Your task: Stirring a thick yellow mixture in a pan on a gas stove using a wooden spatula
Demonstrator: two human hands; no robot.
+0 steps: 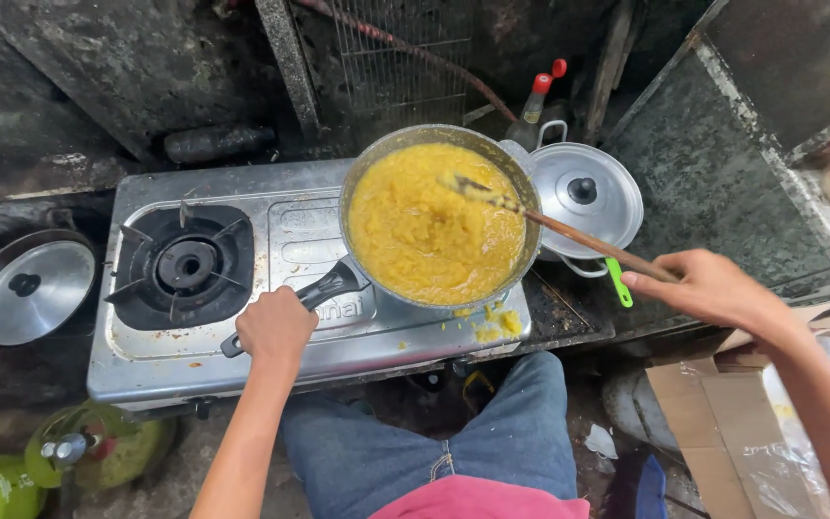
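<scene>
While the left hand (276,327) is clenched around the black pan handle (324,288), a wooden spoon (569,231) is gripped by the right hand (713,286). Its tip is sunk in yellow mash (429,231) filling the pan (521,245), which is set on a two-burner stove (271,240).

Sooty dark walls (127,67), grimy floor (146,481)

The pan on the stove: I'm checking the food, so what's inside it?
The pan holds thick yellow mash, with a wooden spoon resting in it. The pan's bottom is covered.
</scene>
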